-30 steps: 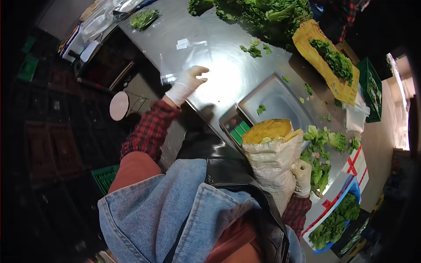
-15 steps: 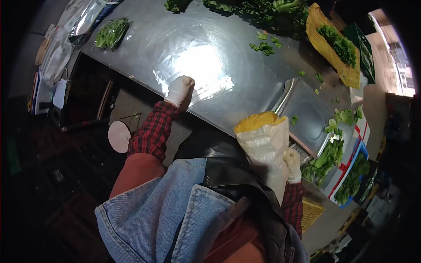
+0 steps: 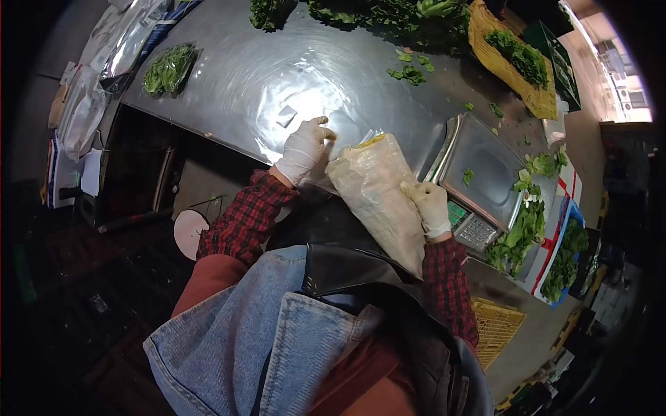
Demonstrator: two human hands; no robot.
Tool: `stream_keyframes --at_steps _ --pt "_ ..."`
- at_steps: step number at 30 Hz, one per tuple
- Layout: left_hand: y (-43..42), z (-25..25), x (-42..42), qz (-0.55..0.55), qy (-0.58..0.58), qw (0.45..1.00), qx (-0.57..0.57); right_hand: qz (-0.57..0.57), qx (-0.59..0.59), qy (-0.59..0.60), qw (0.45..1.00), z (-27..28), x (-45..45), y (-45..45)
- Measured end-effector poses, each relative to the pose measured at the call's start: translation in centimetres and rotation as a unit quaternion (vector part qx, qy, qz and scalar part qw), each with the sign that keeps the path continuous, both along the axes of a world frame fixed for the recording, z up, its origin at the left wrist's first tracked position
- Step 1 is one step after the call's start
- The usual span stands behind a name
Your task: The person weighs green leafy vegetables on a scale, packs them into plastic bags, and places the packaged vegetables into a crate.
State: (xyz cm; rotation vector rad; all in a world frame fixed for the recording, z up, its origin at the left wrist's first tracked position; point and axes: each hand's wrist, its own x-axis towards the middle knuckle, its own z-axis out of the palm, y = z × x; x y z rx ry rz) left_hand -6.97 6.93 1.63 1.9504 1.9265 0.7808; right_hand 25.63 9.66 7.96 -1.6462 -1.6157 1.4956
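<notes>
My left hand [image 3: 303, 150], in a white glove, hovers at the near edge of the metal table with its fingers loosely bent and apart. Nothing shows between them. Just right of it is the mouth of an off-white woven sack [image 3: 378, 197] with a yellow lining. A scrap of clear plastic [image 3: 373, 136] pokes up at that mouth. My right hand [image 3: 428, 206], gloved too, closes on the sack's right side, thumb pointing toward the sack. The sack stands tilted against my black apron [image 3: 319, 225]; its contents are hidden.
Right of the sack is a weighing scale [image 3: 480, 170] with a keypad. Leafy greens lie on the metal table [image 3: 229, 76], along its back [image 3: 402, 24] and beside the scale [image 3: 520, 239]. A bagged bunch of greens [image 3: 168, 69] sits at left. A yellow sack [image 3: 542, 97] holds cut leaves.
My left hand has moved right toward the sack and its fist has loosened. My right hand has brought the sack left and up, its mouth now tipped over the table edge.
</notes>
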Motion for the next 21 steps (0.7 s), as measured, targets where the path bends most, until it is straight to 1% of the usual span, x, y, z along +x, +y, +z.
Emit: stream_keyframes --at_steps 2,3,4,6,7,10,11,12,14,15,16,17,18,19,20,21 --pt "0.4 0.4 0.0 -0.028 -0.015 0.998 -0.059 -0.012 0.041 -0.023 0.999 0.6 -1.7 -0.5" --pt "0.6 1.4 0.4 -0.031 -0.012 0.998 -0.055 -0.019 0.062 -0.034 0.997 0.7 -2.3 -0.7" --pt "0.3 2.3 1.0 -0.01 -0.001 0.999 -0.052 -0.022 0.066 -0.032 0.997 0.7 -2.8 -0.8" --pt "-0.3 4.0 2.3 0.031 0.018 0.998 -0.047 0.013 0.056 -0.038 0.998 0.6 -3.7 -1.2" --pt "-0.4 4.6 2.5 0.029 0.021 0.998 -0.045 0.032 0.052 -0.041 0.997 0.6 -3.9 -1.2" --pt "-0.7 5.8 2.9 -0.019 0.094 0.995 -0.042 0.026 0.028 -0.069 0.997 1.0 -4.4 -1.3" --pt "-1.0 6.1 2.9 -0.022 0.096 0.994 -0.041 0.024 0.014 -0.084 0.996 1.1 -4.5 -1.4" --pt "-1.3 6.4 2.8 -0.038 0.12 0.992 -0.015 0.021 0.014 -0.083 0.996 0.8 -4.5 -1.6" --pt "-1.9 7.0 3.0 -0.069 0.165 0.983 0.037 -0.01 0.121 -0.069 0.99 -0.1 -4.2 -2.5" --pt "-2.2 7.3 3.4 -0.074 0.166 0.983 0.037 -0.028 0.172 -0.063 0.983 -0.4 -4.1 -3.0" --pt "-2.3 8.8 4.3 -0.138 0.13 0.981 0.048 -0.031 0.171 -0.063 0.983 -0.4 -4.3 -3.3" --pt "-2.6 9.6 5.3 -0.201 0.094 0.973 0.059 -0.075 0.218 -0.04 0.972 -0.4 -4.6 -3.6" --pt "-2.9 9.5 6.2 -0.204 0.095 0.973 0.061 -0.117 0.266 -0.017 0.957 -0.2 -4.9 -3.7" --pt "-3.3 9.3 7.3 -0.289 0.05 0.955 0.034 -0.159 0.315 0.007 0.936 -0.1 -5.1 -3.6" --pt "-4.0 9.3 8.1 -0.372 0.006 0.928 0.008 -0.162 0.32 0.008 0.933 0.1 -4.9 -3.9" --pt "-4.4 10.3 8.7 -0.365 -0.051 0.929 -0.01 -0.148 0.261 0.013 0.954 0.4 -4.4 -4.5"
